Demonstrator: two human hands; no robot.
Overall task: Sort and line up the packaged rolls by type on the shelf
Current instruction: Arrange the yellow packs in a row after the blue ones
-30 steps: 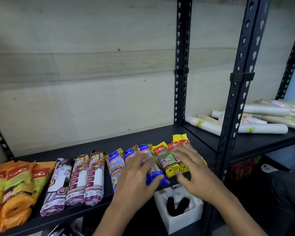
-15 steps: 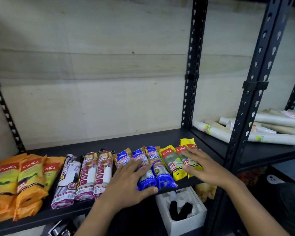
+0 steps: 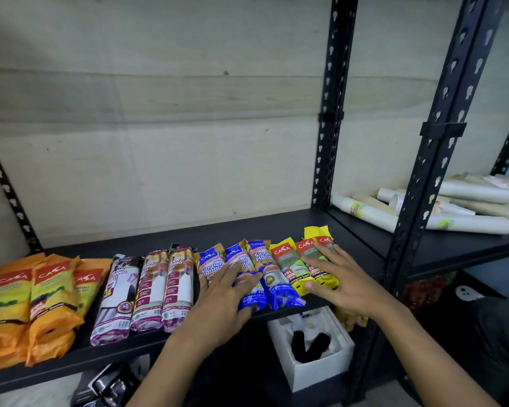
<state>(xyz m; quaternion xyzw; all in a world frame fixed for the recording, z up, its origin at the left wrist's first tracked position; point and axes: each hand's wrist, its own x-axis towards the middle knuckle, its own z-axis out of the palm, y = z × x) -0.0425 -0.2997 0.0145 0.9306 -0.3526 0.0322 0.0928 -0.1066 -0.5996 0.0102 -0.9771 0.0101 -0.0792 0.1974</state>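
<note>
Since 0.5 s ago very little has shifted: both hands stay palm-down on the right end of the row, and the right hand has slid a touch leftward over the yellow packs.

Its fingers are straight and spread across the 2 right-hand yellow packs, with the thumb against their near ends; it presses and grips nothing. The left hand lies the same way, fingers extended over the 2 left blue Singlet Handle packs, holding nothing.

All the rolls lie on the black shelf with their long axes running near to far, side by side and touching within each type. From left to right: 3 orange packs, 3 draw string packs, 3 blue, 3 yellow. Sorting looks finished; what remains is probably evening the near ends. The blue packs reach slightly past the shelf's near edge, while the yellow ones stop farther back and fan a little to the right at their far tips. The right hand is the nearer one to the yellow group, already on top of it, so a pull toward the near edge would likely square them.

The wrappers are glossy, crinkled film and may slip under flat fingers.
</note>
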